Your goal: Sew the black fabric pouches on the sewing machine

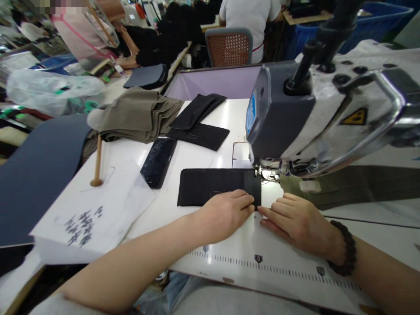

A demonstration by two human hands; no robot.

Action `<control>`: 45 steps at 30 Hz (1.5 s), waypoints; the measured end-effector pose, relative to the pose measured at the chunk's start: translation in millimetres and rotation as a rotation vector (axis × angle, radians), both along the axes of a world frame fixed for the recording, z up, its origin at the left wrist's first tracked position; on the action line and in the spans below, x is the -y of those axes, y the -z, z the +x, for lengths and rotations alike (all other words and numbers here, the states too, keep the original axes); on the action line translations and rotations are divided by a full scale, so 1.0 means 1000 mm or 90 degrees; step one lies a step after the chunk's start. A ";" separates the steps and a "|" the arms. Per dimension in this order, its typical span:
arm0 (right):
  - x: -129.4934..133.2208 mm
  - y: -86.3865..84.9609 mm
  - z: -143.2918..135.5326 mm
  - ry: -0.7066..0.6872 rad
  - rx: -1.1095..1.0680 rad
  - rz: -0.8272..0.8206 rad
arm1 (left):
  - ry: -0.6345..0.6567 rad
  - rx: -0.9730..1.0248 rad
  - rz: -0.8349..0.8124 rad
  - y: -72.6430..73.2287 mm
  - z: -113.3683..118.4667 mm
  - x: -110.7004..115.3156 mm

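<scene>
A black folded fabric piece (197, 186) lies flat on the white table, its right end beside the presser foot (271, 175) of a sewing machine (278, 109). My left hand (228, 214) rests over its lower right part, fingers closed together at the near right corner. Just right of that corner is my right hand (293, 221), palm down with fingers extended; the index fingertip is at the fabric's edge. A dark beaded bracelet circles the right wrist. The needle point cannot be made out.
Behind the fabric lie more black pieces (203, 135), a dark phone (159, 162) and a stack of olive-brown cloth (141, 113). A wooden stick (97, 164) stands on marked white paper (85, 218) at left. A ruler scale (259, 260) runs along the front edge. Other people sit beyond.
</scene>
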State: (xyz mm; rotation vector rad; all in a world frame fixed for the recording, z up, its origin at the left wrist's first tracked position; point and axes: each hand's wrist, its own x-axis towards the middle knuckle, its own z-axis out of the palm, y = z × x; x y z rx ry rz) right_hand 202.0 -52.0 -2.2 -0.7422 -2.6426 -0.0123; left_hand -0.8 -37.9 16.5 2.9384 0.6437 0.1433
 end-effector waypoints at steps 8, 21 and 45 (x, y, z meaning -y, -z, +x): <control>-0.003 0.005 0.003 0.041 0.007 -0.013 | -0.006 0.027 0.010 0.007 0.001 -0.005; -0.012 0.012 0.005 0.155 0.047 -0.035 | -0.050 0.009 0.008 0.009 0.004 -0.026; -0.011 0.017 0.005 0.211 0.070 -0.064 | -0.128 0.088 0.019 0.024 0.011 -0.059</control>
